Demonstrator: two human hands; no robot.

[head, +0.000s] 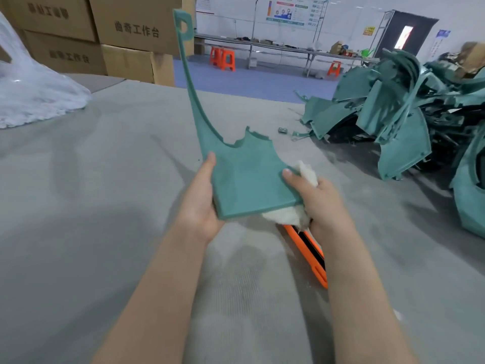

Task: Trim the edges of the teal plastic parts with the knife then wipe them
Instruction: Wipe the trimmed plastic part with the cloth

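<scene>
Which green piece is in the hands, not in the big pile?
The flat teal piece with the long thin arm pointing up, gripped by the left hand and the right hand. The others lie heaped in the pile at right.

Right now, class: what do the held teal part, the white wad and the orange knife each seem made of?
The teal part: rigid moulded plastic, matte; thin even wall, raised edge lip. The white wad: soft cloth or cotton, fuzzy outline; which, unclear. The orange knife: smooth plastic casing, apparently, with a dark strip.
</scene>
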